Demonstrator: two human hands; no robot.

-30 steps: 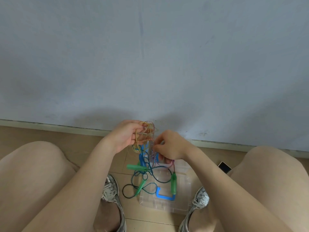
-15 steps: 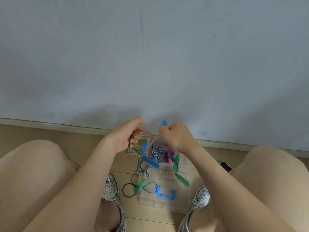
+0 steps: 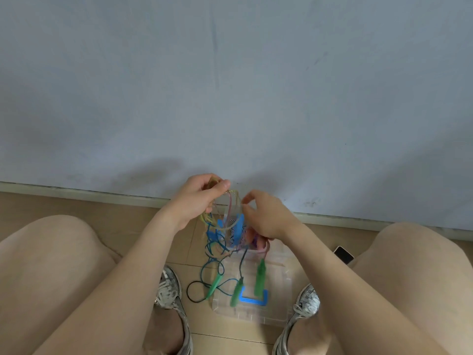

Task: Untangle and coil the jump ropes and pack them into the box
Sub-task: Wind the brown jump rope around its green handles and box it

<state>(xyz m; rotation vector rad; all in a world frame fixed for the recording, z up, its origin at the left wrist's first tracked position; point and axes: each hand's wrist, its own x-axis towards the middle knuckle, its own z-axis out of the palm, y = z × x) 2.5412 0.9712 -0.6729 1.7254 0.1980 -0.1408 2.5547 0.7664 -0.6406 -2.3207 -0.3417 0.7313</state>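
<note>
The ropes (image 3: 225,231) are motion-blurred, so single strands cannot be traced through the tangle. The right hand (image 3: 268,216) hides their 3 o'clock side. The box (image 3: 279,267) blurs into the floor. The phone (image 3: 343,254) is half hidden behind a knee.

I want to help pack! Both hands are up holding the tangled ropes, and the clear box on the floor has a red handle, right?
Nearly. The head view shows both hands, left hand and right hand, holding the tangled ropes, but the clear box has a blue handle, not red.
</note>
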